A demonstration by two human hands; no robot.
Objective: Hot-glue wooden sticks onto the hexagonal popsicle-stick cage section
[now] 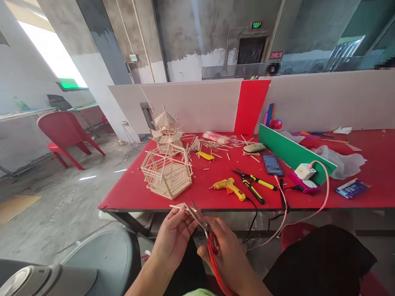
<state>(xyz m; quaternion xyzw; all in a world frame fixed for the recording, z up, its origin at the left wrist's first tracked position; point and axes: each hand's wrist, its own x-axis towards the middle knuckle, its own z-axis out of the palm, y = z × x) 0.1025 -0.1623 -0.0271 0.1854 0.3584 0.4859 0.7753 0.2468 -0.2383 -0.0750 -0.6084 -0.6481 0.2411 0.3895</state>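
Note:
My left hand [177, 230] pinches a thin wooden stick [176, 206] near the table's front edge. In my right hand [224, 246] is a pair of scissors [212, 257] with red handles, its blades parted beside the stick and the left fingertips. Whether the blades touch the stick I cannot tell. Just beyond my hands stands an open hexagonal frame of sticks [168, 174] on a slatted base. Behind it rises a tiered stick pagoda [166, 127]. To the right of the frame lies a yellow glue gun [230, 188], with yellow-and-black pruning shears [253, 183] beside it.
On the red table [129, 193] lie a yellow utility knife [205, 156], loose sticks [212, 144], a phone [272, 164] and a power strip [304, 183] with a pink cable [325, 185]. A green board [296, 152] stands on edge. A grey lidded bin [108, 255] is at lower left.

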